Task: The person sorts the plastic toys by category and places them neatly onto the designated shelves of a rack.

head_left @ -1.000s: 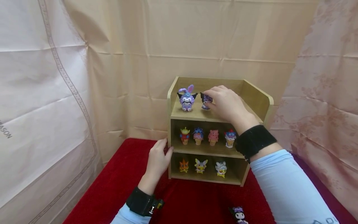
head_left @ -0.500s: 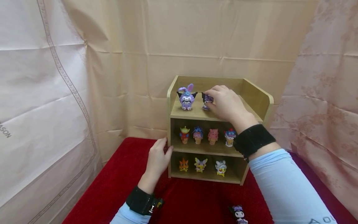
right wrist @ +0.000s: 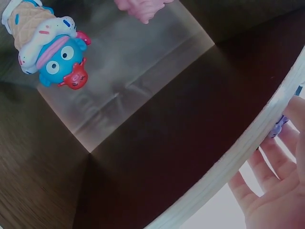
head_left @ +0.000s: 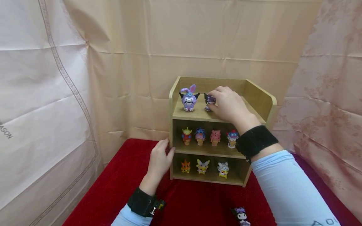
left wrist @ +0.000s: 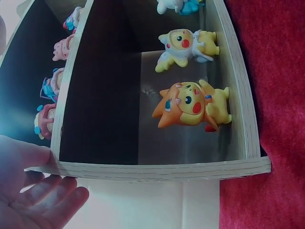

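On the top level of a wooden shelf [head_left: 195,117], my right hand [head_left: 229,103] pinches a small purple and black figurine [head_left: 209,102] between thumb and fingers. It stands upright, its right part hidden by the hand. To its left stands a lilac figurine [head_left: 189,101] with bunny ears. My left hand [head_left: 159,157] rests at the shelf's left side panel. In the left wrist view, its thumb touches the front edge and its extended fingers [left wrist: 66,202] lie along the outside. The right wrist view shows a purple bit of the held figurine [right wrist: 279,128] between the fingers.
Several ice-cream-cone figurines, including a blue one [head_left: 233,138], line the middle level. An orange figurine [head_left: 185,166] and two pale ones share the bottom level. Another black and purple figurine [head_left: 242,216] is on the red cloth [head_left: 192,201] in front. Fabric hangs behind.
The right hand and its figurine have shifted very slightly to the right on the top level since a second ago, then stay put. The left hand keeps its place on the shelf.
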Demonstrator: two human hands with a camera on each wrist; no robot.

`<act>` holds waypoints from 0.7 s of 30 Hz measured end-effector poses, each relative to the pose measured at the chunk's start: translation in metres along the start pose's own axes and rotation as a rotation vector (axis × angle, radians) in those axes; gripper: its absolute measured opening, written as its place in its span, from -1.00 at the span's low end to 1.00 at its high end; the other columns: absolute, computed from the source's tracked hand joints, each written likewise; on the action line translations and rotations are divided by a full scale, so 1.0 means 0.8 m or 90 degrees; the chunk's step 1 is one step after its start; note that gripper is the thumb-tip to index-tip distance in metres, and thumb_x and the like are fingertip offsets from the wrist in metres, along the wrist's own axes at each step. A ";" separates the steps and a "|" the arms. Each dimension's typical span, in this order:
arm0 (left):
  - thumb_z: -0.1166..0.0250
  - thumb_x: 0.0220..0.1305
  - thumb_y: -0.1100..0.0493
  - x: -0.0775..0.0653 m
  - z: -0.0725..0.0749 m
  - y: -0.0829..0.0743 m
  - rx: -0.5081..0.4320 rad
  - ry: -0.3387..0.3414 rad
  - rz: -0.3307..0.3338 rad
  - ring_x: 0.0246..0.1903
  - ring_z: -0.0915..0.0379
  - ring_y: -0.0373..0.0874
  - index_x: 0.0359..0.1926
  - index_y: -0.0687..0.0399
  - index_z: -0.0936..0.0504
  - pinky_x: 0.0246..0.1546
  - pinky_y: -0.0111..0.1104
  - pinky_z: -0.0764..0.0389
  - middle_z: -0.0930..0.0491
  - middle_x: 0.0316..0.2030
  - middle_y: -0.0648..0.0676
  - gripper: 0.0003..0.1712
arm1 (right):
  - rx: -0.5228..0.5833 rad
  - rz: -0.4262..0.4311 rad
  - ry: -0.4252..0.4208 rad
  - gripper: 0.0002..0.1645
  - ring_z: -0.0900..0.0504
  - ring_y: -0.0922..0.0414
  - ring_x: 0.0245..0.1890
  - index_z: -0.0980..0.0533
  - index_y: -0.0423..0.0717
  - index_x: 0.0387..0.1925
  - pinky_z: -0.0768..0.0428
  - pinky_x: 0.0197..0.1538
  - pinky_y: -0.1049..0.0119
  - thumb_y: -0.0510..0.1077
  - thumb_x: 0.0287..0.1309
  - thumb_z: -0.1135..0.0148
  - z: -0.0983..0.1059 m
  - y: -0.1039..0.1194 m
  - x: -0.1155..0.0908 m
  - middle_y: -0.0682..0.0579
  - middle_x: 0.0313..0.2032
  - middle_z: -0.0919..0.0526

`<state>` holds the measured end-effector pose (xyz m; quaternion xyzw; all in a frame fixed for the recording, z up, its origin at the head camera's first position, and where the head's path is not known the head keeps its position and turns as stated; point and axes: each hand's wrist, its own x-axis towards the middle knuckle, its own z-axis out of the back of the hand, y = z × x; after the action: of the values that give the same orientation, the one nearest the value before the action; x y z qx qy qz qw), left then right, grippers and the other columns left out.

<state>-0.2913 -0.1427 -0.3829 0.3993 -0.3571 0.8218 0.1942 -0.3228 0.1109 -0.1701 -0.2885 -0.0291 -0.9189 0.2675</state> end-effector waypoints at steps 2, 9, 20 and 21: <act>-0.33 0.17 0.30 0.000 0.000 0.000 0.001 -0.001 0.000 -0.17 -0.52 -0.06 0.08 0.23 -0.55 -0.27 -0.21 -0.66 -0.57 -0.13 0.14 -0.58 | -0.002 -0.004 0.004 -0.49 -0.40 -0.11 0.05 -0.49 -0.19 0.10 -0.42 0.11 -0.07 -0.04 0.16 -0.29 0.001 0.000 0.000 -0.16 0.03 -0.51; -0.34 0.17 0.30 0.001 0.001 0.000 0.000 0.001 0.004 -0.18 -0.52 -0.01 0.07 0.24 -0.55 -0.26 -0.18 -0.65 -0.57 -0.13 0.15 -0.58 | -0.009 -0.006 0.011 -0.49 -0.39 -0.11 0.05 -0.49 -0.19 0.11 -0.43 0.09 -0.09 -0.03 0.17 -0.29 0.001 0.002 0.002 -0.15 0.03 -0.51; -0.34 0.16 0.29 0.001 -0.001 -0.002 -0.004 0.002 0.004 -0.19 -0.52 -0.03 0.07 0.25 -0.55 -0.26 -0.20 -0.66 -0.57 -0.13 0.15 -0.58 | 0.000 -0.012 0.002 -0.41 -0.38 -0.12 0.08 -0.46 -0.19 0.15 -0.41 0.10 -0.10 0.02 0.16 -0.28 0.001 -0.004 -0.004 -0.16 0.06 -0.49; -0.34 0.17 0.29 0.001 -0.002 -0.002 -0.005 0.004 0.005 -0.18 -0.52 -0.02 0.07 0.25 -0.55 -0.26 -0.19 -0.65 -0.57 -0.13 0.15 -0.58 | 0.003 -0.015 -0.003 -0.41 -0.37 -0.13 0.09 -0.46 -0.19 0.16 -0.41 0.10 -0.11 0.03 0.16 -0.28 0.002 -0.006 -0.006 -0.16 0.07 -0.49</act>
<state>-0.2911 -0.1404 -0.3821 0.3947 -0.3613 0.8223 0.1934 -0.3213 0.1172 -0.1711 -0.2892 -0.0354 -0.9213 0.2575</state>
